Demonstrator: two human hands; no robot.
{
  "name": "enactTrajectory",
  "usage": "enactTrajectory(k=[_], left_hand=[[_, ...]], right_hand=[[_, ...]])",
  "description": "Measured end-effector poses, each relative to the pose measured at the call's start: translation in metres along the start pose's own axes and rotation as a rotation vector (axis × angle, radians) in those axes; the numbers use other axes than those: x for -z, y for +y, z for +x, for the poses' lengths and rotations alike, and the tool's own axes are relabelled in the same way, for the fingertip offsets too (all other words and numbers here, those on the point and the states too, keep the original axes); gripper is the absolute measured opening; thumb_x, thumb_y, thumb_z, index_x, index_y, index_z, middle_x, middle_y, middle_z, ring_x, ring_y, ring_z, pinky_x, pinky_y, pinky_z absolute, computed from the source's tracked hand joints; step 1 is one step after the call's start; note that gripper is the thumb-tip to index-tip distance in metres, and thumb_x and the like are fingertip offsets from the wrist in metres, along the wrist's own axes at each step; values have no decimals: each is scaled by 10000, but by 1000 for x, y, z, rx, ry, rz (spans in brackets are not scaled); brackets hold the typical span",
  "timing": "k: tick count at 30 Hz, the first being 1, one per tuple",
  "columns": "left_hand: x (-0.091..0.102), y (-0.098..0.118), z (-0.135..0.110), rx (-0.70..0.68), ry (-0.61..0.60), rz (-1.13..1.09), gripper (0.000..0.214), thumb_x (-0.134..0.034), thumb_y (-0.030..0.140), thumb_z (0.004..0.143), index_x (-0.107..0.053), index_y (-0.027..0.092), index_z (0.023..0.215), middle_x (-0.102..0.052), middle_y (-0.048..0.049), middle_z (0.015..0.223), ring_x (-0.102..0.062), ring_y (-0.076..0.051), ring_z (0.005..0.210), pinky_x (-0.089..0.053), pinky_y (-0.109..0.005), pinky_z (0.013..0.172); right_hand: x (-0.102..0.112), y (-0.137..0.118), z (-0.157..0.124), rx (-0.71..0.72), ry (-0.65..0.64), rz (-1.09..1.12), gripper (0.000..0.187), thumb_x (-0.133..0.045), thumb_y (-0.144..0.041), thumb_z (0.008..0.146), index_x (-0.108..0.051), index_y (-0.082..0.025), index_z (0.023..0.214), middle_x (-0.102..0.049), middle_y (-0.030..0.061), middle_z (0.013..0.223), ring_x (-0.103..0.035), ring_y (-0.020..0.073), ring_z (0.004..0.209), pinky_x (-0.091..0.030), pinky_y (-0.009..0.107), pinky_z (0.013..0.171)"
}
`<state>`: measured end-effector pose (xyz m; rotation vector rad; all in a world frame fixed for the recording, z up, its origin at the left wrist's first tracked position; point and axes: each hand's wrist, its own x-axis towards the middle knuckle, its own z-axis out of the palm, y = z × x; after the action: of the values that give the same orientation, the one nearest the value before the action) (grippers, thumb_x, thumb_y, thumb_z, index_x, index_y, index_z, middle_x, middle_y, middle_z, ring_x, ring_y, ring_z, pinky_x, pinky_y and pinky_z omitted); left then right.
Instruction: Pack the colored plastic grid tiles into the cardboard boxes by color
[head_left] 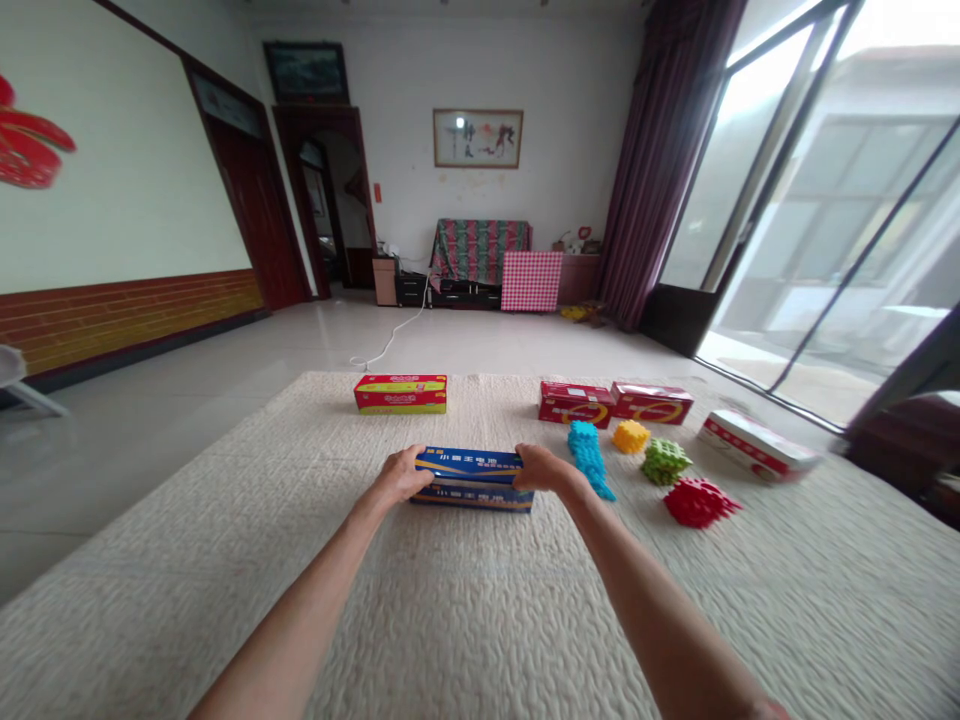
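Note:
In front of me is a long blue battery box (472,465) with white and gold print, set crosswise on the cream quilted cover. The same print repeats on a lower blue band; whether this is a second box beneath or the front face, I cannot tell. My left hand (403,476) is closed round the box's left end. At the right end my right hand (547,468) grips it, fingers over the top edge. Just right of that hand lies a blue strip of interlocking plastic pieces (589,458). Parts of both box ends are hidden by the hands.
Beyond stands a red-and-yellow box (400,394). To the right are two dark red boxes (575,404) (652,402), a white-and-red box (759,446), and yellow (631,436), green (665,461) and red (699,502) plastic-piece clusters. A white cable (390,340) crosses the tiled floor.

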<state>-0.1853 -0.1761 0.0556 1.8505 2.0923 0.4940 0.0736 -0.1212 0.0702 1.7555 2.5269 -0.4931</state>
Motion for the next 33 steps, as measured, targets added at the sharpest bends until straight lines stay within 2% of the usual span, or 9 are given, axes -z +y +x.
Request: enactTrajectory(k=[3,6,8,13,21,27,33], left_hand=[[2,3,2,5,-21,6,563,-632,224,704,-570,186,1262,-684,-84,1192,-621,-220,1109,-450,-242,905],[4,7,4,13,-42,17,595,-636,160,661,-571,186,1252,-690,-88,1178,-634,-221,1077,-461,-235,866],[3,10,6,20,-51,26,635,-629,126,640,-554,184,1268,-689,-96,1174,-641,-223,1064,-469,-230,839],[-1,11,9,12,-56,56,686,-605,77,622,-527,156,1299,-681,-135,1177,-632,-254,1090,-472,-255,856],[-4,-1,11,-72,-50,61,604,-552,68,679,-562,192,1270,-680,-102,1189,-617,-236,1118,-456,-264,917],[-1,-9,9,-151,-55,38,534,-502,138,783,-533,154,1316,-648,-135,1241,-592,-251,1157,-431,-314,976],[16,-21,12,-301,-106,-74,421,-479,268,852,-590,192,1252,-643,-65,1270,-579,-188,1174,-405,-251,1004]], right_hand=[[2,-2,3,34,-8,-49,333,-584,-343,916,-570,-168,1199,-588,90,1207,-608,213,1014,-527,413,849],[2,-2,1,90,51,-89,376,-710,-248,788,-623,-82,1114,-604,167,1186,-615,251,1020,-510,346,850],[1,0,-3,138,105,-107,381,-714,-170,717,-647,-57,1075,-619,199,1169,-615,268,1045,-487,294,858],[-7,1,-12,221,184,-135,292,-565,-129,791,-639,-65,1067,-652,184,1122,-614,246,1053,-446,285,896],[-13,3,-21,290,267,-120,234,-479,-122,881,-596,-84,1080,-625,171,1135,-578,217,1089,-385,303,956],[-6,9,-28,299,311,27,220,-431,-192,928,-624,-130,1012,-691,113,994,-638,188,935,-420,262,839],[-10,26,-22,252,410,261,344,-486,-302,902,-543,-143,1202,-704,109,1089,-664,195,952,-455,268,821]])
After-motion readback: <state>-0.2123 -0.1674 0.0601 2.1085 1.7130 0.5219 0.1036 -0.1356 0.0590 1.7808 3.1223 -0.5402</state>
